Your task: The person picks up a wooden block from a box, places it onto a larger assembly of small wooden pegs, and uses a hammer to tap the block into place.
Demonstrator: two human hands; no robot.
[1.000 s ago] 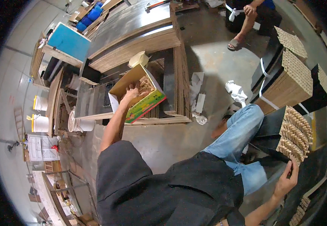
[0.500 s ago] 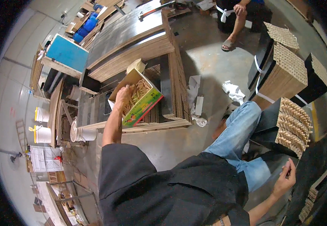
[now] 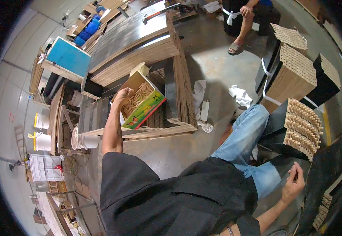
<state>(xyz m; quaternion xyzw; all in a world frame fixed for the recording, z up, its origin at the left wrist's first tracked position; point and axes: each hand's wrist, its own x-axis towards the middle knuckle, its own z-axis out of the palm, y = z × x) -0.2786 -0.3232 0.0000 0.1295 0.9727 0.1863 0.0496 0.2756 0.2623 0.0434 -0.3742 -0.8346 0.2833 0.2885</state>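
My left hand (image 3: 123,96) is closed in a fist above the near-left rim of an open cardboard box (image 3: 153,103) with a green and yellow printed side. Short wooden dowels (image 3: 140,96) fill much of the box, which sits tilted on stacked boards. The fingers hide whatever the fist holds. My right hand (image 3: 293,184) has its fingers curled together beside my knee, and what they hold, if anything, is too small to make out. Just beyond it stands a black-sided stack of boards (image 3: 273,129), with rows of dowels (image 3: 303,128) sticking out of its face.
Tied bundles of drilled boards (image 3: 295,72) stand at the far right. Black panels (image 3: 324,173) lie right of my right hand. Crumpled white paper (image 3: 240,95) is on the floor. Another person's leg (image 3: 244,29) shows at the back. White buckets (image 3: 85,140) stand at left.
My left hand has come up off the dowels toward the near-left side of the box, closed into a fist. My right hand has stayed near the stack, its fingers curled a little more.
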